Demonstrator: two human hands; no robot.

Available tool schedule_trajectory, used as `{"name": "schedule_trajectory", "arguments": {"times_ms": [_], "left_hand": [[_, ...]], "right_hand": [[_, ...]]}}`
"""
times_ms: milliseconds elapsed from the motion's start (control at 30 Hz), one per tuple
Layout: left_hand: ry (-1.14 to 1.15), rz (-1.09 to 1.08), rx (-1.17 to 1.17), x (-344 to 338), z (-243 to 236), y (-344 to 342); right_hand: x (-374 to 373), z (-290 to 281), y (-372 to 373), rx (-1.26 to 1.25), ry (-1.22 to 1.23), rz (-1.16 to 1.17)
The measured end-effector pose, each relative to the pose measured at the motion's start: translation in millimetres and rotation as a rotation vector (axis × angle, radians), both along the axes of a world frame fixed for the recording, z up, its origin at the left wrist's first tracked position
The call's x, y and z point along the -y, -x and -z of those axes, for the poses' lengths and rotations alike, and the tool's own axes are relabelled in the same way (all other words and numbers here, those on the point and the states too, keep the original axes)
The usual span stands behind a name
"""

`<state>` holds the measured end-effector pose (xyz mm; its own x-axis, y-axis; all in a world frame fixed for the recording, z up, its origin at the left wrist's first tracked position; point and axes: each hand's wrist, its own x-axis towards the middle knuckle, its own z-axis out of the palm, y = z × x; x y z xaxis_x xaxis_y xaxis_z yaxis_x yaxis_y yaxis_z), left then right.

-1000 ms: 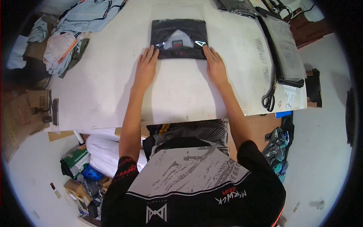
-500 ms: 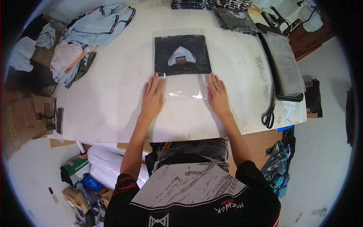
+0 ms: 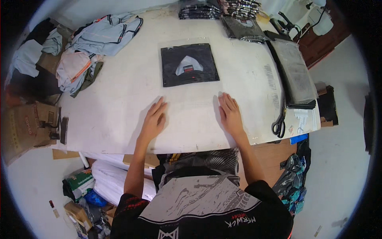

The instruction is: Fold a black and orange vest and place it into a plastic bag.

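Note:
A folded black garment point(image 3: 171, 59) with a pale grey collar opening lies in a clear plastic bag point(image 3: 185, 41) at the middle of the white table. My left hand point(image 3: 154, 118) is just short of its near left corner, fingers stretched forward, holding nothing. On the other side, my right hand point(image 3: 230, 113) is near the bag's near right corner, its fingers also extended and empty. Both hands are apart from the black garment. Whether the fingertips rest on the table or on clear plastic is hard to tell.
Light blue garments point(image 3: 105, 36) are heaped at the far left. Stacks of bagged garments point(image 3: 199, 10) stand at the back. To the right lie a pile of clear plastic bags point(image 3: 293, 71) and black scissors point(image 3: 279, 126). A cardboard box point(image 3: 30, 123) stands left, beside a dark phone-like slab point(image 3: 64, 130).
Both hands have drawn back toward me, away from the garment's near edge. The shiny strip of clear plastic in front of the garment no longer shows. The view has shifted slightly.

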<state>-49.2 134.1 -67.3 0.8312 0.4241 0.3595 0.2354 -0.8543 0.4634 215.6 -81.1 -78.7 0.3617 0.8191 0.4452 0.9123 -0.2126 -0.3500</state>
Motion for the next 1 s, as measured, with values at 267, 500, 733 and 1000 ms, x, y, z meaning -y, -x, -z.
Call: {"name": "schedule_trajectory", "arguments": {"times_ms": [267, 500, 733, 1000], "left_hand": [[0.256, -0.328, 0.199, -4.9, -16.0, 10.8], [1.189, -0.423, -0.012, -51.4, -18.8, -43.4], [1.185, -0.415, 0.104, -85.0, -4.5, -73.2], [1.265, -0.212, -0.431, -67.0, -40.2, -23.2]], "right_hand": [[16.0, -11.3, -21.5, -0.667, -0.280, 0.007], [-50.4, -39.4, -76.8, -1.367, 0.186, 0.161], [-93.0, -22.0, -99.9, -1.349, 0.128, 0.085], [-41.2, -58.8, -85.2, -1.308, 0.511, 0.084]]}}
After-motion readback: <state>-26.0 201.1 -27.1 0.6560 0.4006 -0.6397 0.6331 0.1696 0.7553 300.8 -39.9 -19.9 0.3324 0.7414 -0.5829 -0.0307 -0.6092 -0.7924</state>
